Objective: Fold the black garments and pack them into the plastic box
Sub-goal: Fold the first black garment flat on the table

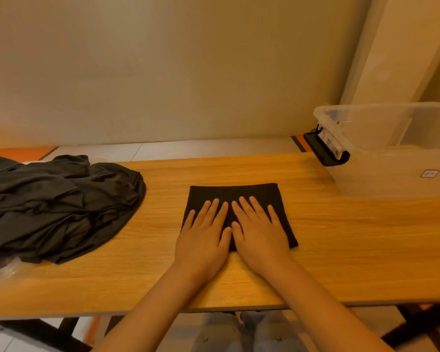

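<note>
The big wooden bench (341, 250) holds everything. On its left side lies a heap of dark clothes (56, 207), crumpled and not yet folded. On the right stands the clear plastic box (379, 179), and I see no clothes in it. In the middle sits one folded black garment (234, 194) — the left hand (203, 240) and right hand (259, 237) lie flat on it, fingers straight, pressing, not grabbing. If it gets lifted by one edge, the folds could flop open — soft cloth slips.
</note>
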The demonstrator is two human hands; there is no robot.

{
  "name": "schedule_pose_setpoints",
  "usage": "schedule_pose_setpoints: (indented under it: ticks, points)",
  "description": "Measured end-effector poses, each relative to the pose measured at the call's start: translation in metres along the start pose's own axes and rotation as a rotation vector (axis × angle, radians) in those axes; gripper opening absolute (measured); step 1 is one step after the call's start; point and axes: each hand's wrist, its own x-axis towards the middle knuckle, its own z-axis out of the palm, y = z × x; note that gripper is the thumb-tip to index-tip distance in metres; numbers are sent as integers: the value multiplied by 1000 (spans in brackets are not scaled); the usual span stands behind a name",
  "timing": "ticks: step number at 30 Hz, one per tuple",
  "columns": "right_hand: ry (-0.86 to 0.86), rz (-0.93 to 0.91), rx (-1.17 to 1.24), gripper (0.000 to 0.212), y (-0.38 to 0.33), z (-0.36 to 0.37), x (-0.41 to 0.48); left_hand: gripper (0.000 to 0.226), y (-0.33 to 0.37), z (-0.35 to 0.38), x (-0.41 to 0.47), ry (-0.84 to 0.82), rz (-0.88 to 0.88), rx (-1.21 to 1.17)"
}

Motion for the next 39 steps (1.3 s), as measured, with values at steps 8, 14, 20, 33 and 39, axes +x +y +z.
schedule_pose_setpoints:
  ticks: [8,14,20,33,39]
  points:
    - [-12,9,-77,98,32,4,-9,87,-22,-5,-8,-76,51,-22]
    - [-25,-21,-54,113,38,1,-29,89,-23,-13,-32,-134,102,-31]
    - [-78,-77,-41,113,34,-10,-69,110,-22,-18,-71,-142,192,-30]
    - [55,-362,-65,90,80,-14,-127,69,-85,10,-100,-151,387,-96]
    - [13,-170,603,28,80,-65,-110,22,-51,-61,-101,-35,178,-732]
